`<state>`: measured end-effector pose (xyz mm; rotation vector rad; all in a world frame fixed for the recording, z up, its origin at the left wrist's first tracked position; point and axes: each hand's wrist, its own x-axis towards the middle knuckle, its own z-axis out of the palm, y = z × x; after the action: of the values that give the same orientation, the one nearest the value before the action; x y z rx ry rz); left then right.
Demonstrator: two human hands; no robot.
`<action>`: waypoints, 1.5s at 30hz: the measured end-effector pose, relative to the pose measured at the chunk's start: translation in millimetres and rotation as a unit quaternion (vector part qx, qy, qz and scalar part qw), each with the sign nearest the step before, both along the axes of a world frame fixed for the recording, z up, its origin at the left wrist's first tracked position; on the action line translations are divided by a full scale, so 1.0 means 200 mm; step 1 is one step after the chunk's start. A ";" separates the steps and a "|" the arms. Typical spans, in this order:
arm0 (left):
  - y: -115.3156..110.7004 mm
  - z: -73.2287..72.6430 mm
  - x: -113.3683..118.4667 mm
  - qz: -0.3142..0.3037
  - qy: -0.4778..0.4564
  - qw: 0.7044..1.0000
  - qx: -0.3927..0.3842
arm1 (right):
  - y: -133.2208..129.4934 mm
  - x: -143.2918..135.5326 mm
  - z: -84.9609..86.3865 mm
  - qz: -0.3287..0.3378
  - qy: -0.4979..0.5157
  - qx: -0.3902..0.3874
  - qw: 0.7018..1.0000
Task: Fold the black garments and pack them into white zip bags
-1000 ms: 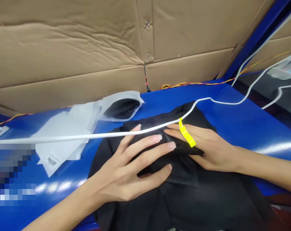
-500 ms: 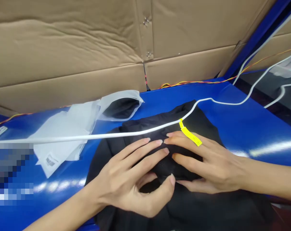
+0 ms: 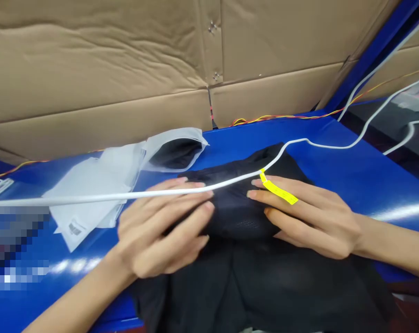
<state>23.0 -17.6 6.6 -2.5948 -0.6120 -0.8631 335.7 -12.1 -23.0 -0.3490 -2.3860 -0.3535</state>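
Observation:
A black garment lies spread across the blue table, with a folded-over upper part and a seam running down its middle. My left hand is closed on the left side of this upper part, fingers bunched together. On the right side, my right hand pinches the fabric, its thumb mostly hidden under the fingers. Between the two hands the cloth is smooth, and a small dotted patch shows on it. A white cable with a yellow tag crosses the view in front of both hands.
Behind the garment lie white plastic bags, one with a printed label. Beside them a bag with a black opening rests on the blue table. A tan padded panel stands at the back, with twisted red and yellow wires along its foot.
My hands have moved apart from the middle of the garment: the left went left and up, the right slightly right. My left fingers and thumb have closed. The fabric between is flatter.

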 end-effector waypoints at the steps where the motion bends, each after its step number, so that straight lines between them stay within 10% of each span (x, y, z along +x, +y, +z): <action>1: 0.04 0.02 -0.04 0.030 -0.018 0.999 0.020 | 0.01 0.01 -0.01 -0.002 0.007 -0.005 1.000; 3: 0.11 0.07 -0.12 0.207 -0.006 0.978 0.024 | 0.03 0.03 -0.05 -0.001 0.019 -0.022 1.000; 6: 0.21 0.11 -0.19 0.524 0.147 0.828 -0.138 | 0.05 0.05 -0.09 0.027 0.028 -0.033 0.999; 15: 0.31 0.01 -0.40 0.606 0.175 0.722 -0.285 | 0.07 0.04 -0.08 0.048 0.004 -0.063 0.997; 24: 0.34 -0.04 -0.54 0.520 0.185 0.806 -0.214 | 0.07 0.04 -0.08 0.045 0.010 -0.081 0.996; 35: 0.26 0.09 -0.34 0.546 0.091 0.831 -0.043 | 0.07 0.04 -0.09 0.047 0.012 -0.077 0.996; 45: 0.07 -0.02 -0.17 0.150 0.046 0.988 -0.003 | 0.11 0.06 -0.09 0.101 0.023 -0.045 0.994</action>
<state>-10.3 -3.1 2.9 -2.4443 -0.9478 -0.6408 348.6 9.6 -41.9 -0.1526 -2.3701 -0.1438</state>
